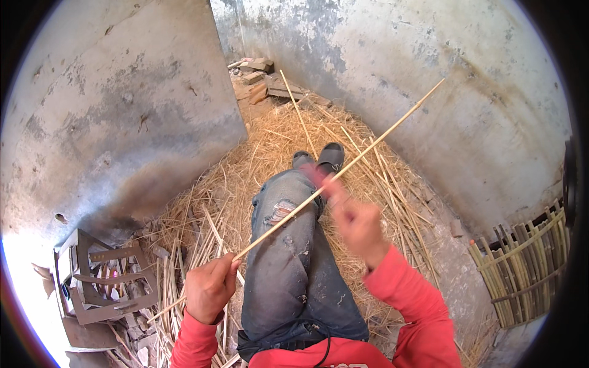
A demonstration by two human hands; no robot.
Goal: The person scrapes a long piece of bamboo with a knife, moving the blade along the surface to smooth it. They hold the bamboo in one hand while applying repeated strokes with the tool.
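A long, thin, pale bamboo strip [282,221] slants across my lap, from low left to far right. My left hand [211,285] is closed round it near its lower end, beside my left thigh. My right hand [358,228] is over the right leg, its fingers curled and blurred by motion. A reddish smear [316,175] shows just beyond its fingertips, at the strip's middle. Whether that is a tool or a cloth cannot be made out. My legs in worn jeans [276,245] stretch forward beneath the strip.
Straw-like shavings [233,172] cover the floor round my legs, with loose strips [392,184] to the right. A broken dark frame [116,282] stands at left, a slatted bamboo panel [527,267] at right. Bricks [254,70] lie in the far corner between stained walls [392,49].
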